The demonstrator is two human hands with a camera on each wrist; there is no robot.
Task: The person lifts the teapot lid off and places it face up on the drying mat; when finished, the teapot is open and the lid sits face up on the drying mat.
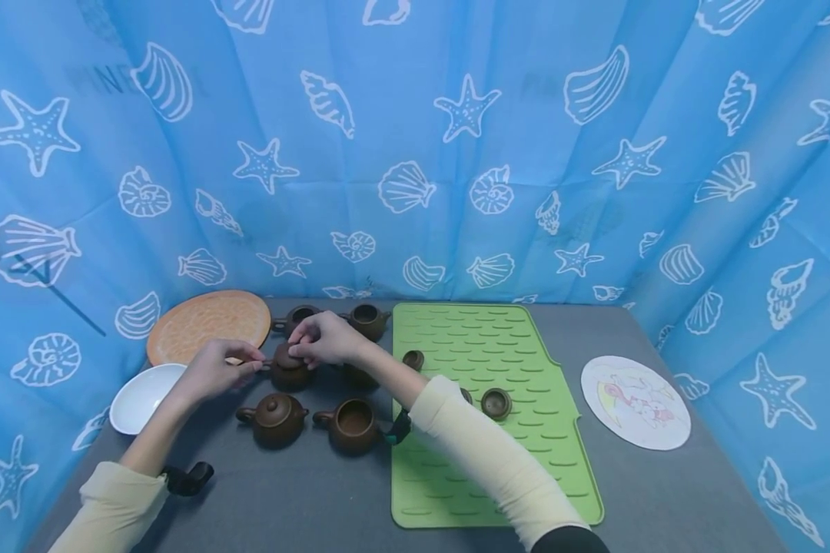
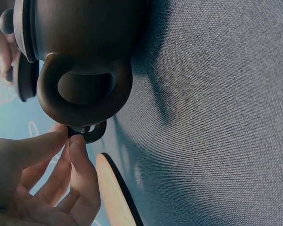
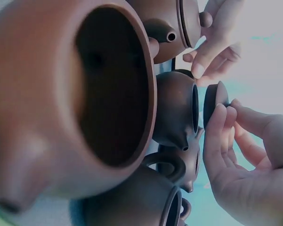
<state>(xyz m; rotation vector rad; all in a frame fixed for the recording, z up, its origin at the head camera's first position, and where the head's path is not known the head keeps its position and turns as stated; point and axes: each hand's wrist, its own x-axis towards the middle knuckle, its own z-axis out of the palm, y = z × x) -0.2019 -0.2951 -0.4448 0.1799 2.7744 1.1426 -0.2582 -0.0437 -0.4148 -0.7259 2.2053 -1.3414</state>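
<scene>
While upright, teapot (image 3: 174, 109) spout-right, left fingers (image 2: 82, 162) tight on handle (image 2: 99, 134), right fingers (image 3: 215, 134) on lid (image 3: 210, 104)

The head camera looks forward and down across the tabletop (image 1: 283, 503) toward the seashell-print curtain (image 1: 415, 146). Both wrist cameras (views tipped sideways) look from close in, sharing the teapot lid (image 3: 210, 102): upper left versus right of centre.

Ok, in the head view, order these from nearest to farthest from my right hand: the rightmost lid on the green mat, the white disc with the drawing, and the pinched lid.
From your right hand:
1. Pinched lid: in its grip.
2. Rightmost lid: off to the right, on the green mat.
3. White disc: farthest right, beyond the mat.
</scene>
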